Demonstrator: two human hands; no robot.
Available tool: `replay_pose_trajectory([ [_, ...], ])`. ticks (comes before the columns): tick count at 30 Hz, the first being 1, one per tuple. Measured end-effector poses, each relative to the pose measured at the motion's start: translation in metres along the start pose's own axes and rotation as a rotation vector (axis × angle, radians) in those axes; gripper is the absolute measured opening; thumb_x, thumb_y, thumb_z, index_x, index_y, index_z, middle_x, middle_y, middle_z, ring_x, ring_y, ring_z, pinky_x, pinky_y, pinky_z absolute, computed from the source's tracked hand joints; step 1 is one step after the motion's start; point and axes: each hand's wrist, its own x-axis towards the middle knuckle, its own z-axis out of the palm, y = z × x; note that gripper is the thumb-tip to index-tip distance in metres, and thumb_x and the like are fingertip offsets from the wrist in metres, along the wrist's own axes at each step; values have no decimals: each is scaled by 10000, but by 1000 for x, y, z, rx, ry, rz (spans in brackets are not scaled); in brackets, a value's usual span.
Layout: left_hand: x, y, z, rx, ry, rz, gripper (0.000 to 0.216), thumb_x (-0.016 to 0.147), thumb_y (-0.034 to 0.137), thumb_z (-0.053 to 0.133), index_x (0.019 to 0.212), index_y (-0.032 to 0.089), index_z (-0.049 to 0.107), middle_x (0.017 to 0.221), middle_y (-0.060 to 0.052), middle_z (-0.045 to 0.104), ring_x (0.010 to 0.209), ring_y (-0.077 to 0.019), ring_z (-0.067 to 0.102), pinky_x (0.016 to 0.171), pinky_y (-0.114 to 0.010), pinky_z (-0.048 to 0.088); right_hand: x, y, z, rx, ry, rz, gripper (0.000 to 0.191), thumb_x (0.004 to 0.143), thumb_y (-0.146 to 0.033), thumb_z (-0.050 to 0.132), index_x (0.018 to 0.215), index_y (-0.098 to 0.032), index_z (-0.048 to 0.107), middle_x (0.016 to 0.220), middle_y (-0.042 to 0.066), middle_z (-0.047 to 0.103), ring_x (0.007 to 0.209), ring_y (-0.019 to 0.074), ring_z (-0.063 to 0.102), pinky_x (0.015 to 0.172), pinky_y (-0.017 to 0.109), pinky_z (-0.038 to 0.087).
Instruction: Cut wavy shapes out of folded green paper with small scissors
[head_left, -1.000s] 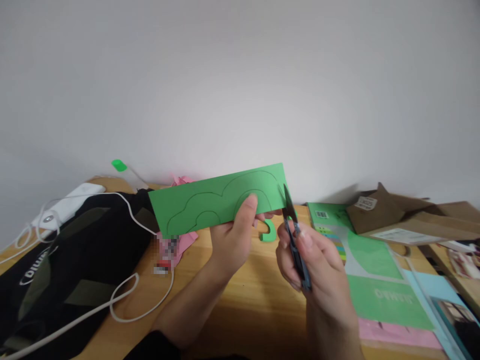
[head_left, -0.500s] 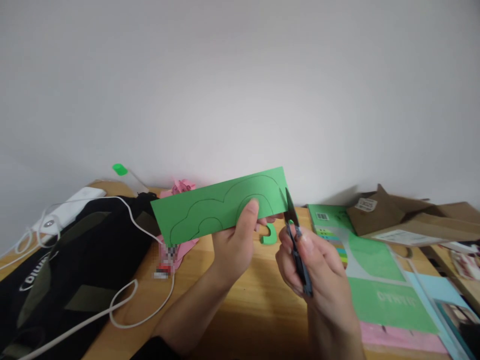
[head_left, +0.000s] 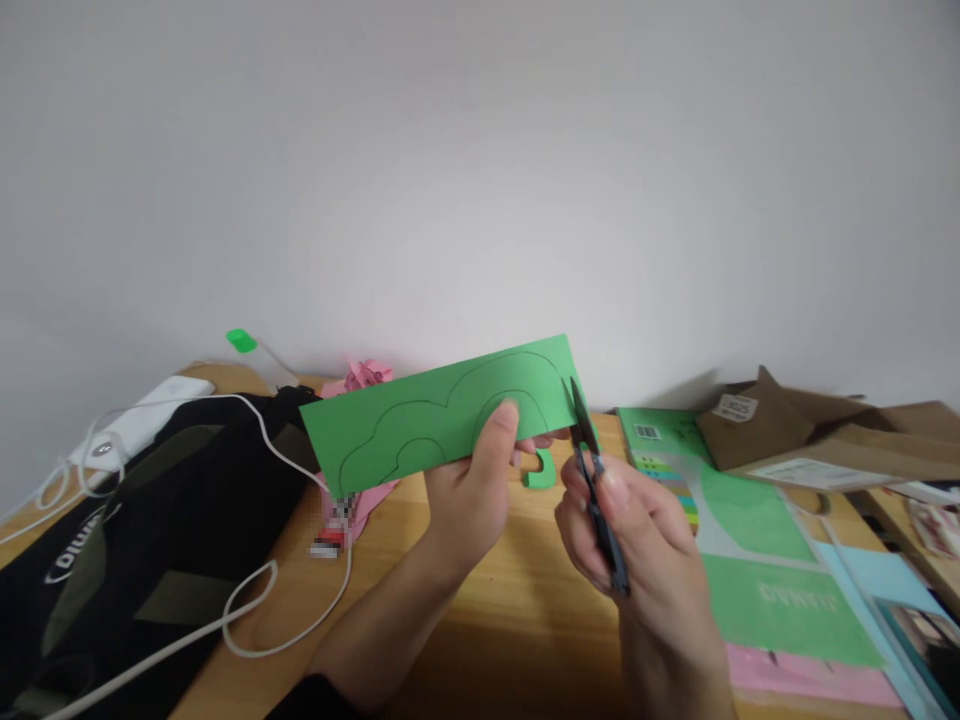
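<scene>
The wall (head_left: 480,180) stands well behind scissors (head_left: 606,535) meeting green paper (head_left: 450,420) (right edge).

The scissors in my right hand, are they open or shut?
Slightly open: the scissors in your right hand show two blade tips a little apart at the right end of the green paper.

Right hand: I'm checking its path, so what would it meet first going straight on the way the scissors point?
With the scissors leading, the right hand would likely meet the green card first, at its right end; the blades overlap it in view, though depth is unclear.
</scene>
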Motion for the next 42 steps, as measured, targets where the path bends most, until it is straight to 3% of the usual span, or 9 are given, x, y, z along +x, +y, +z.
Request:
replay_pose_trajectory([
  [11, 0, 0, 0, 21, 17, -25, 385, 793, 441, 672, 501, 228, 541, 468, 9, 564, 420, -122, 518, 463, -275, 487, 1, -2, -3, 8, -26, 26, 357, 973, -475, 447, 744, -205, 499, 435, -81, 370, 375, 73, 216, 374, 238, 173],
  [17, 1, -1, -2, 38, -20, -16, 373, 833, 394, 637, 511, 224, 560, 488, 5, 579, 485, -135, 576, 487, -273, 465, 1, -1, -4, 100, -44, 26, 345, 990, -449, 423, 778, -200, 531, 428, -80, 374, 375, 70, 216, 374, 229, 165],
  [28, 0, -4, -5, 62, -51, 25, 391, 835, 441, 637, 507, 234, 589, 515, -4, 604, 522, -144, 607, 571, -294, 530, 0, -1, -6, 131, -58, 38, 337, 987, -450, 434, 803, -197, 558, 433, -81, 378, 379, 67, 213, 377, 227, 162],
  [42, -2, -2, -2, 78, -26, -17, 366, 810, 394, 644, 514, 199, 552, 479, 21, 569, 498, -130, 630, 521, -234, 545, 2, -1, -7, 77, -47, 7, 341, 991, -443, 434, 776, -195, 529, 433, -87, 365, 386, 62, 227, 378, 217, 171],
])
